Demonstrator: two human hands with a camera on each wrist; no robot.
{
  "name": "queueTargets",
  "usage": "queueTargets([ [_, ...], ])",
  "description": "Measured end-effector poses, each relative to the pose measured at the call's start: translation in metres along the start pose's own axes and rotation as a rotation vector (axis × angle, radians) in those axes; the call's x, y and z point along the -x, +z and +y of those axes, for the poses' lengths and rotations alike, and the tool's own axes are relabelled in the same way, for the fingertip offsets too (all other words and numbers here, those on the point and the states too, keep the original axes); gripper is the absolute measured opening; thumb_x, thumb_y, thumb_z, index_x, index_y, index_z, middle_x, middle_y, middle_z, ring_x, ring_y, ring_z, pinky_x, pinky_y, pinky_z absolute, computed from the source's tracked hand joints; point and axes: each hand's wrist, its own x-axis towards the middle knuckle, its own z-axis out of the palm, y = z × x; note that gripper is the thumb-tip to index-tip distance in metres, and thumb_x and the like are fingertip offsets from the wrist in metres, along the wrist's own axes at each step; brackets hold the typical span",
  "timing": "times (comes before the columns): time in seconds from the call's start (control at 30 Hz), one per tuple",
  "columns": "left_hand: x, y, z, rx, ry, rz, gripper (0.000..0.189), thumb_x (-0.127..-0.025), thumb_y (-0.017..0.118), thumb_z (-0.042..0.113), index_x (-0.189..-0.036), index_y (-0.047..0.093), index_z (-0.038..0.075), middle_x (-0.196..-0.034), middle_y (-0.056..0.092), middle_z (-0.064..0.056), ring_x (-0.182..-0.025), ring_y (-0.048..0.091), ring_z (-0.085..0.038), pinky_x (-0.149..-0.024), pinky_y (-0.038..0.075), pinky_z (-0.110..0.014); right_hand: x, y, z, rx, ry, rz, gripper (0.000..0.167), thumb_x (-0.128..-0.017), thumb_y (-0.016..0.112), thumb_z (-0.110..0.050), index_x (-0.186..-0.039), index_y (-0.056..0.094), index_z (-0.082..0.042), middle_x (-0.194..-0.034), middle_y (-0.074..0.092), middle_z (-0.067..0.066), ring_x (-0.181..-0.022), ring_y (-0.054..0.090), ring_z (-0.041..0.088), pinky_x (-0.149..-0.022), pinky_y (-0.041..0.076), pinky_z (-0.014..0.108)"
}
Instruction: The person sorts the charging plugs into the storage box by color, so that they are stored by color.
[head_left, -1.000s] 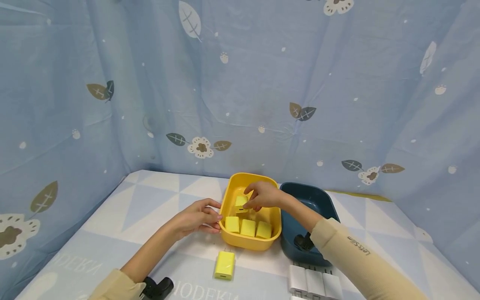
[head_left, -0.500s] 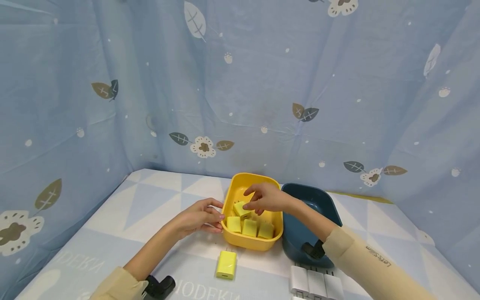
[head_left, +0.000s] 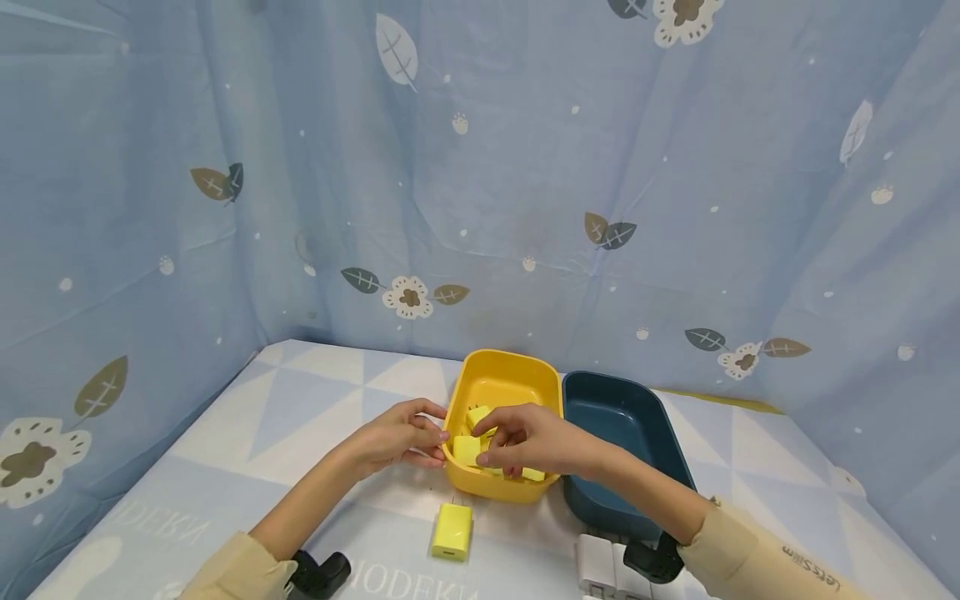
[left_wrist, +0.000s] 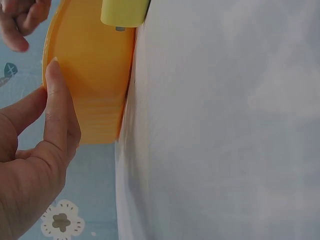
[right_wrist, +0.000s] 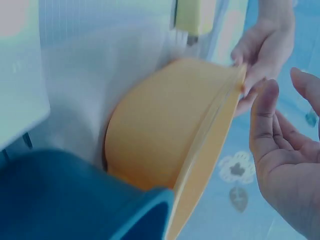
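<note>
My left hand [head_left: 401, 433] pinches the near-left rim of a yellow bin [head_left: 517, 371], its thumb and fingers on either side of the wall in the left wrist view. Over the bin's near half hovers my right hand [head_left: 536, 437], fingers loosely bent and nothing between thumb and fingertips in the right wrist view [right_wrist: 285, 145]. Beneath it lie several yellow chargers, partly hidden by the hand; one charger [head_left: 467, 450] shows at the left and another charger [head_left: 477, 416], tilted, behind it. A loose yellow charger [head_left: 452, 531] lies on the cloth in front, prongs toward the bin.
Touching or close against the yellow bin's right side stands a dark blue bin [head_left: 626, 417]. White chargers [head_left: 596, 562] lie in front of it, partly covered by the right wrist camera [head_left: 654, 558]. A blue patterned curtain [head_left: 480, 167] hangs behind the table.
The right hand has let go of a yellow charger inside the bin, which now lies tilted there. That hand then came nearer, over the front chargers. The left hand has kept its hold.
</note>
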Motion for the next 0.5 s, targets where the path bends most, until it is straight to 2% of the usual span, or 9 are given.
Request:
queueTargets([
  [0.3, -0.001, -0.001, -0.002, 0.016, 0.007, -0.005, 0.045, -0.096, 0.063, 0.003, -0.134, 0.041, -0.008, -0.098, 0.062, -0.017, -0.077, 0.067, -0.021, -0.074, 0.061, -0.034, 0.021, 0.025, -0.008, -0.077, -0.006, -0.105, 0.036, -0.091, 0.074, -0.018, -0.123, 0.063, -0.006, -0.086, 0.069, 0.002, -0.068, 0.063, 0.017, -0.064, 0.059, 0.027],
  [0.4, -0.001, -0.001, -0.002, 0.014, 0.012, -0.010, 0.046, -0.096, 0.063, 0.003, -0.134, 0.040, -0.008, -0.098, 0.062, -0.017, -0.077, 0.068, -0.020, -0.074, 0.061, -0.034, 0.025, 0.033, -0.006, -0.112, -0.009, -0.143, 0.039, -0.090, 0.075, -0.016, -0.125, 0.061, -0.004, -0.086, 0.068, 0.002, -0.069, 0.063, 0.014, -0.062, 0.057, 0.025],
  [0.5, -0.001, 0.000, -0.001, 0.014, 0.007, -0.008, 0.046, -0.096, 0.063, 0.004, -0.134, 0.040, -0.009, -0.100, 0.062, -0.018, -0.077, 0.068, -0.021, -0.074, 0.061, -0.034, 0.027, 0.039, -0.002, -0.089, -0.023, -0.161, 0.043, -0.089, 0.075, -0.015, -0.127, 0.059, -0.002, -0.085, 0.068, 0.000, -0.070, 0.062, 0.011, -0.062, 0.056, 0.022],
])
